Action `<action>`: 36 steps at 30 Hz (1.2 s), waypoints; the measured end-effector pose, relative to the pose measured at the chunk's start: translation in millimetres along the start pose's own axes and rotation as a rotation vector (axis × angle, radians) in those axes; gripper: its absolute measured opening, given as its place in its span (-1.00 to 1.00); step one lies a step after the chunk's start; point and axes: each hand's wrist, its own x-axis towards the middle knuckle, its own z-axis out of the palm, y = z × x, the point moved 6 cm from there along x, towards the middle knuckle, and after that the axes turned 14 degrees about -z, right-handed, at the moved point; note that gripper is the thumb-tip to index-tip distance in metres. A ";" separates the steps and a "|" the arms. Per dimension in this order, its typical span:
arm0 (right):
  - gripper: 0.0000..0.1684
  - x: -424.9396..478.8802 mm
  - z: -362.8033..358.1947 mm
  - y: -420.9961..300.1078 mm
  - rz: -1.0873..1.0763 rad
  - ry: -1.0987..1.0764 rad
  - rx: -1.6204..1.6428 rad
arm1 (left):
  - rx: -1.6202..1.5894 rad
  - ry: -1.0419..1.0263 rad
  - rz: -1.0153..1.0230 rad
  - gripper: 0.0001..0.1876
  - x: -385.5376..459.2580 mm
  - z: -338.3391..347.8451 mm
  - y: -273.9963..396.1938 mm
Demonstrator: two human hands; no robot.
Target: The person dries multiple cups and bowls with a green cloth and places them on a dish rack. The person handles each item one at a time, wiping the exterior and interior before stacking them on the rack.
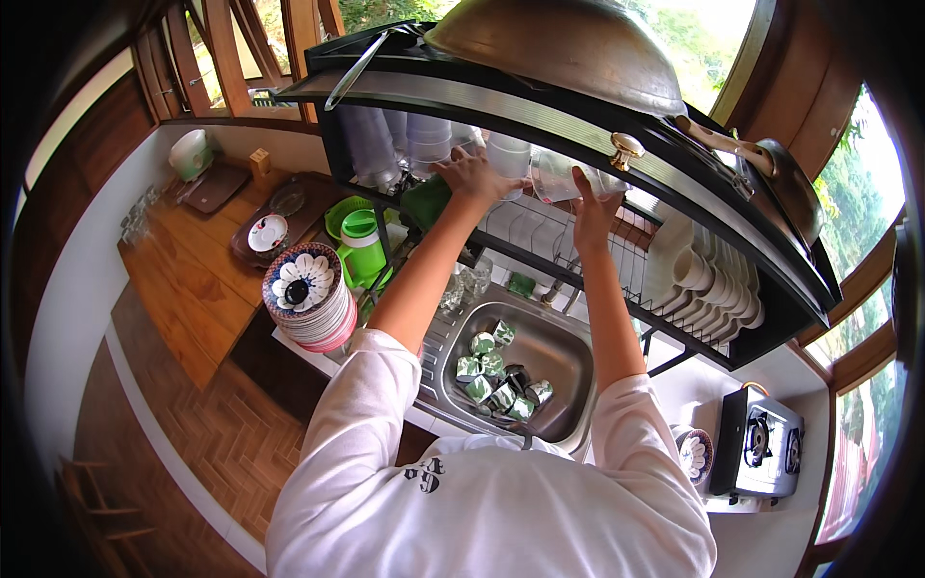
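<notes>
Both my hands reach up into a black wall-mounted dish rack. My left hand has its fingers spread before a row of clear cups, with its thumb near an upright clear cup. A clear container lies on its side to the right of that cup. Around its right part, my right hand has its thumb in front; its other fingers are partly hidden. Tall stacks of clear plastic cups stand at the rack's left end.
Below, a steel sink contains several green-and-white patterned mugs. Stacked bowls and a green jug stand left. White cups hang at right, above a gas stove. A large metal wok rests on the rack.
</notes>
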 end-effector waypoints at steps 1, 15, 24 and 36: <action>0.04 0.4 -0.1 -3.8 -0.023 0.029 0.009 | -0.010 0.123 -0.001 0.30 -2.8 -1.2 3.4; -0.09 -41.1 -45.7 -67.1 -0.154 0.399 0.030 | -0.803 0.239 0.650 -0.17 -20.2 1.1 39.2; 0.15 -62.5 -54.2 -94.5 -0.382 0.357 -0.267 | -0.475 0.318 0.786 -0.19 -68.9 -1.3 49.1; 0.34 -33.3 13.6 -33.8 -0.338 0.161 -0.591 | -0.629 0.210 0.577 0.01 -47.7 -0.5 33.5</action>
